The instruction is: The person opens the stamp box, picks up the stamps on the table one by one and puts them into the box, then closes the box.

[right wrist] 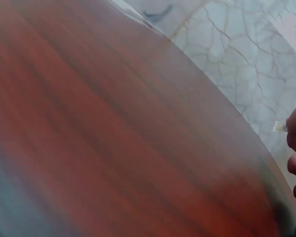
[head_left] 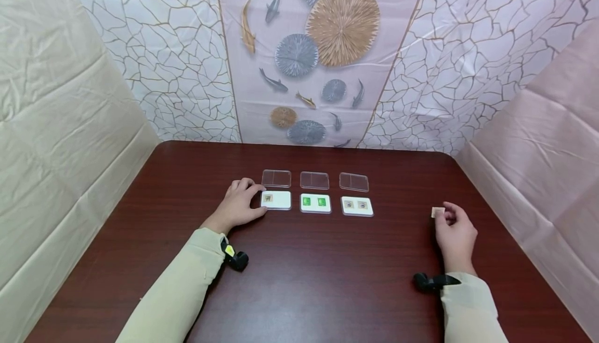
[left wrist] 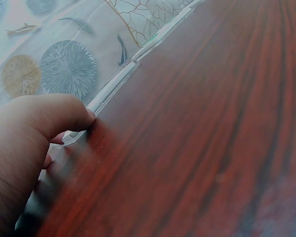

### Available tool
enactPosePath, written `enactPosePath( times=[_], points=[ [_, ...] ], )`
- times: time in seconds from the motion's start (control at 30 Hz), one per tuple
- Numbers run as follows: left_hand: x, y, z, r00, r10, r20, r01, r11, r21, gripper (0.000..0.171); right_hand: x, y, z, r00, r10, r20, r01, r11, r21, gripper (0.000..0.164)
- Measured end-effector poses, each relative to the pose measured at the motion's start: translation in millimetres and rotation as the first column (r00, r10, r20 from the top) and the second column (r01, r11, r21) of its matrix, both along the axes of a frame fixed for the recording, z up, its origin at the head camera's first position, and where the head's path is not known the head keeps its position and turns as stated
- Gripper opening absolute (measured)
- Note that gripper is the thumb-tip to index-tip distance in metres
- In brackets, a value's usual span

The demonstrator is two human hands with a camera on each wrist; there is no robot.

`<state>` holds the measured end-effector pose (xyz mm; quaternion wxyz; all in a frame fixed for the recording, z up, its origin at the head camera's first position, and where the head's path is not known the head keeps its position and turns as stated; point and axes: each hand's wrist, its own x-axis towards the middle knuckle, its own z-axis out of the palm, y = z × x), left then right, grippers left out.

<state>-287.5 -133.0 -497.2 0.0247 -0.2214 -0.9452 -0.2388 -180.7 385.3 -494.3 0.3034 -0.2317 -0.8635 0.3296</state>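
My left hand point(head_left: 238, 205) grips the left end of a shallow white case point(head_left: 281, 200), thumb at its near edge and a finger at its far corner. In the left wrist view the thumb point(left wrist: 64, 113) presses that near edge. One small brown picture square point(head_left: 268, 198) lies in the case's left half; the right half is plain white. Off to the right, my right hand point(head_left: 456, 236) pinches a small pale stamp-like square point(head_left: 437, 211) above the table. Only its corner point(right wrist: 279, 127) shows in the right wrist view.
A middle white case point(head_left: 315, 210) holds two green squares; a right one point(head_left: 357, 213) holds two greyish squares. Behind them lie three clear plastic lids point(head_left: 276, 178) in a row. Fabric hangings point(head_left: 187, 73) stand around the dark wooden table point(head_left: 318, 280).
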Motion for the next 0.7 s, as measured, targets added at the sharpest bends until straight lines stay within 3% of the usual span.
enactPosePath(
  times=[0.27,0.47,0.7],
  points=[
    [0.3,0.9,1.2,1.0,-0.003,-0.005,0.003,1.0,-0.003,0.056,-23.8,-58.5,-1.4,0.983,0.127,-0.131,-0.124,0.992,0.033,0.021],
    [0.6,1.2,2.1,1.0,-0.005,0.006,0.005,1.0,0.001,0.056,-38.7,-101.6,-3.1,0.941,0.257,-0.221,-0.242,0.966,0.093,0.016],
    [1.0,0.4,3.2,1.0,-0.002,-0.006,0.002,1.0,-0.007,0.056,-50.1,-146.2,-1.3,0.89,0.349,-0.294,-0.327,0.937,0.123,0.013]
  ],
)
